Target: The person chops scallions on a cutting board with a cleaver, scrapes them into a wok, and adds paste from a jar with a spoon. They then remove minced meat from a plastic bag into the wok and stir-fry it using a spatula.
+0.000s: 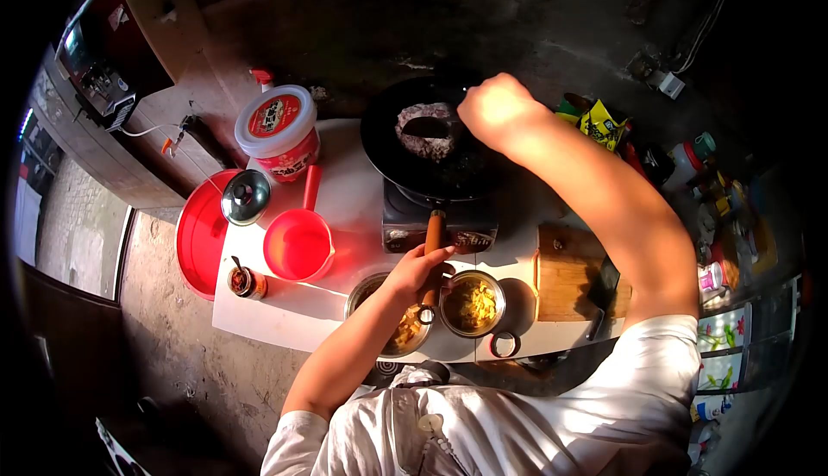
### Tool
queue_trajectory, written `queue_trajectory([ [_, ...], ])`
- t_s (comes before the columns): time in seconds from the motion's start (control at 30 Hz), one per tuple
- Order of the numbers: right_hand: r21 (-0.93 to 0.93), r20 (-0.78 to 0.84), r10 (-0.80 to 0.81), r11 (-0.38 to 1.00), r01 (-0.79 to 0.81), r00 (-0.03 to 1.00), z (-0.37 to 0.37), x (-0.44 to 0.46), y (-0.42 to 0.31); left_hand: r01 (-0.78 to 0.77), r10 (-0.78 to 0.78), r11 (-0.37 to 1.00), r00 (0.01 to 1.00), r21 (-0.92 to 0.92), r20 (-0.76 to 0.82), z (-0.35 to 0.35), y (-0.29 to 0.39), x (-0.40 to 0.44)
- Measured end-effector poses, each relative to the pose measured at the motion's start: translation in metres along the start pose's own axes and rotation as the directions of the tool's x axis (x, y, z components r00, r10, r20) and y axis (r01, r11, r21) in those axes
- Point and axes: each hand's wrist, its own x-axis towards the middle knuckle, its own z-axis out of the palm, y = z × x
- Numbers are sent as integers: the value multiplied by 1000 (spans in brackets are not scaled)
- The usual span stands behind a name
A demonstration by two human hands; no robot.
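A black wok (466,178) sits on a gas stove (398,217), with pale, lumpy food (413,122) inside. My left hand (418,271) is wrapped round its wooden handle (434,230). At the wok's right rim my right hand (498,112) is closed in a fist on a dark spatula; its handle is hard to make out against the wok. The spatula's rounded black blade (427,128) lies on the food. Just right of my left hand stands a metal bowl of yellow food (478,304). Another bowl (353,302) is partly hidden under my left forearm.
Left on the table are a red ladle (297,245), a lidded tub (278,127), a glass lid (246,197), a small jar (246,283) and a red basin (195,247). Rightward lie a cutting board (562,278), a dark cleaver (604,286), a tape roll (504,344) and seasoning packets (600,125).
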Motion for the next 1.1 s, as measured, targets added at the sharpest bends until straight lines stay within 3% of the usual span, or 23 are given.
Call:
queue_trajectory([
  [0.1, -19, 158, -73, 997, 77, 985, -28, 5, -13, -31, 30, 998, 999, -48, -16, 6, -5, 6],
  [0.3, -44, 128, -158, 985, 165, 979, -15, 1, -12, -44, 44, 999, 997, -11, -58, 5, -11, 10],
  [0.4, 86, 55, -133, 988, 128, 990, 12, 6, -5, -64, 64, 998, 996, 0, -54, 7, -12, 8],
  [0.53, 34, 78, -177, 984, 175, 981, 25, -6, 3, -90, 92, 995, 995, 45, -51, 2, -18, 14],
  [0.6, 15, -32, -162, 987, 163, 986, 35, -11, 0, -94, 96, 994, 994, 54, -46, 4, -19, 11],
  [0.7, 16, -58, -173, 985, 174, 983, 40, -14, -4, -119, 122, 991, 991, 62, -59, 12, -17, 9],
  [0.73, 6, 34, -160, 987, 160, 987, 44, -10, -6, -129, 133, 990, 988, 63, -72, 15, -17, 8],
  [0.87, 30, 25, -201, 979, 201, 979, 72, -26, -1, -130, 134, 990, 989, 57, -67, 15, -25, 16],
  [1.0, -147, 37, -237, 960, 239, 971, 64, -37, -15, -175, 177, 984, 979, 28, -103, 14, -34, 22],
  [1.1, -167, 119, -205, 960, 223, 971, 39, -41, -13, -143, 144, 989, 985, 23, -95, 19, -25, 14],
])
